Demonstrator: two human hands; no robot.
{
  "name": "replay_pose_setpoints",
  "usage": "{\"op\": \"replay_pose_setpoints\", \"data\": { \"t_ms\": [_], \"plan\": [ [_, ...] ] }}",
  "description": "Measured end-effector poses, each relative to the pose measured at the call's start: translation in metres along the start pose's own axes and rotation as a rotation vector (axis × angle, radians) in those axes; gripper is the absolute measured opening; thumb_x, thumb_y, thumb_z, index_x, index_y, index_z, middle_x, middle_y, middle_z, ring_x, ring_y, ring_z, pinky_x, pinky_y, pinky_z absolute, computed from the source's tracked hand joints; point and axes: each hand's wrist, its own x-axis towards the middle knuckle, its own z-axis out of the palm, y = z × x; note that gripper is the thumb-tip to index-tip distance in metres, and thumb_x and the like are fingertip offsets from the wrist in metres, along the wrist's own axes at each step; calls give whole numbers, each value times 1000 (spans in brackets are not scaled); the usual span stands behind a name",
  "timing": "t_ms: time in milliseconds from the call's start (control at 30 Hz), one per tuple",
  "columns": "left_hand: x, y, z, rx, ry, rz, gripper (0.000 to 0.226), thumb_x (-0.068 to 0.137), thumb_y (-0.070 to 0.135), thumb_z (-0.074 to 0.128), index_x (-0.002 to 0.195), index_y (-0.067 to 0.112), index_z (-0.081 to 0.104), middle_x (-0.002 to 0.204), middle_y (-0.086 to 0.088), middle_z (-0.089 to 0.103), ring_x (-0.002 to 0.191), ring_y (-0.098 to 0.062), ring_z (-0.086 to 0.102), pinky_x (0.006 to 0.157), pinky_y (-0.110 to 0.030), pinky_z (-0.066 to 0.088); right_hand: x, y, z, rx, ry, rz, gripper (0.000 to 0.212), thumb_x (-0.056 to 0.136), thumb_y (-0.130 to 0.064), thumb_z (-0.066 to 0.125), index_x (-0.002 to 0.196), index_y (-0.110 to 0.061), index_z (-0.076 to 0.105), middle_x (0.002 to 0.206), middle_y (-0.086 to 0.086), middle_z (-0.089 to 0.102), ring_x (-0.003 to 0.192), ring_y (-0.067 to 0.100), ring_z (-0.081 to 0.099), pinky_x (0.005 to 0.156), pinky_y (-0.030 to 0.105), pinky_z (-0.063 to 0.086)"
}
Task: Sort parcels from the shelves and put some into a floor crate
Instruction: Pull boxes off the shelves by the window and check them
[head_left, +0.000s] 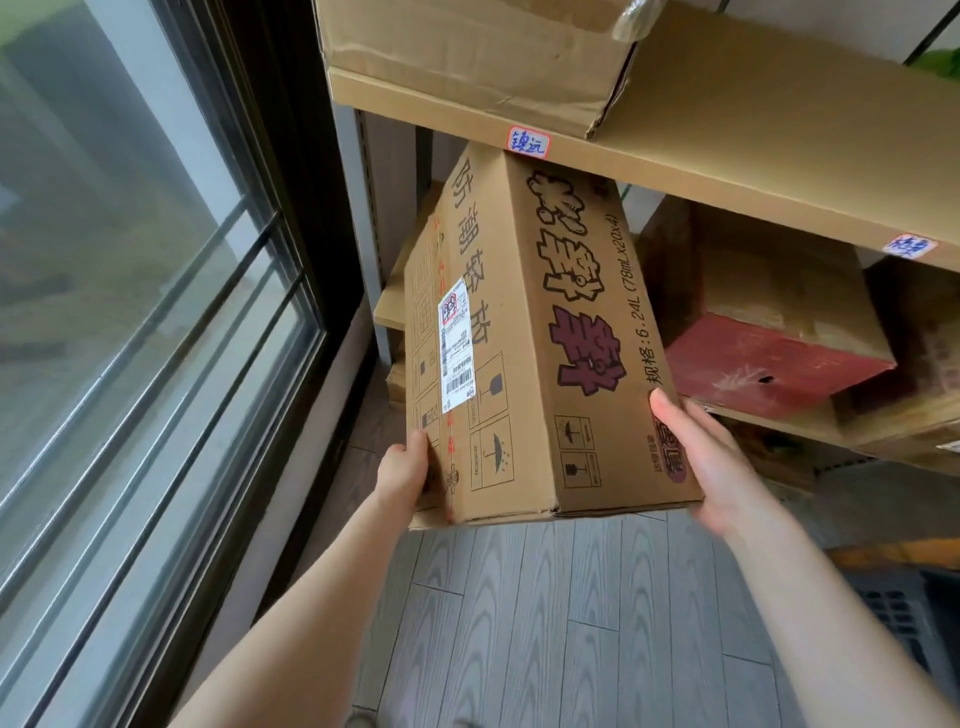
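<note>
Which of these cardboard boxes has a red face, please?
The red-fronted cardboard box on the lower shelf, right of the large brown printed cardboard box being carried; every other box looks brown.

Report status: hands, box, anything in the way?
Box gripped by left hand and right hand at near corners. Tilted, far end close under shelf edge. Red box to its right; crate on floor, right.

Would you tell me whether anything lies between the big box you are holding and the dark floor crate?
Nothing visible on the floor does. The big box, held by the left hand and right hand, has its far end tucked under the upper shelf board, which it must clear before swinging to the crate.
</note>
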Motion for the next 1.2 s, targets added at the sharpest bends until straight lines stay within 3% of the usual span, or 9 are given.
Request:
{"op": "replay_pose_setpoints", "data": {
  "t_ms": [200,300,400,500,633,767,867,1000,1200],
  "plan": [
    [20,-14,7,-133,-20,-79,50,92,54,37,102,10,58,103,-9,66,99,-24,62,95,-39,47,3,1,-4,-46,6,-64,16,84,-39,59,98,-36,65,93,-8,74,81,7,70,64,27,53],
    [22,-16,4,-138,-14,-78,47,92,55,37,93,12,56,97,-9,68,95,-25,65,88,-37,48,-1,2,2,-52,55,-155,8,88,-33,56,90,-40,59,86,-24,66,73,-6,63,67,20,50],
    [19,-14,-2,-127,-17,-58,46,93,54,35,93,13,55,92,-8,69,85,-23,66,73,-32,49,-4,7,7,-119,50,-281,41,90,-30,55,128,-40,45,98,-35,53,83,-20,55,70,8,46],
    [9,-14,-19,-154,13,-55,46,93,55,35,97,13,55,85,-5,67,75,-19,65,64,-28,49,-9,16,10,-134,29,-329,50,91,-29,54,138,-38,38,111,-37,50,94,-29,49,75,-1,43],
    [-1,-22,-54,-105,183,7,49,89,60,40,100,15,55,87,-4,64,89,-24,64,91,-37,49,-21,49,19,-133,82,-343,42,90,-30,51,130,-41,42,135,-18,48,128,-2,41,107,26,34],
    [-13,-28,-84,34,343,129,48,90,54,41,83,9,55,81,-6,57,88,-26,55,78,-34,41,-28,78,34,-68,147,-207,34,97,-20,42,130,-26,50,128,-8,55,115,6,51,87,16,41],
    [-17,-33,-101,76,386,178,47,91,51,43,88,5,52,79,-7,53,85,-25,51,73,-32,36,-25,92,47,-99,149,15,37,96,-39,41,124,-20,56,118,0,63,99,15,58,73,25,45],
    [-19,-37,-118,184,385,226,47,91,49,45,90,3,52,86,-10,55,81,-25,51,67,-30,35,-19,97,64,-14,109,206,36,93,-41,44,102,-13,65,98,9,71,89,28,66,79,40,53],
    [-17,-63,-136,374,433,213,52,89,56,40,76,8,56,80,-10,63,80,-31,60,69,-33,44,-20,96,88,5,115,265,26,77,-27,53,89,-8,66,88,16,65,78,28,59,73,39,46]
  ]
}}
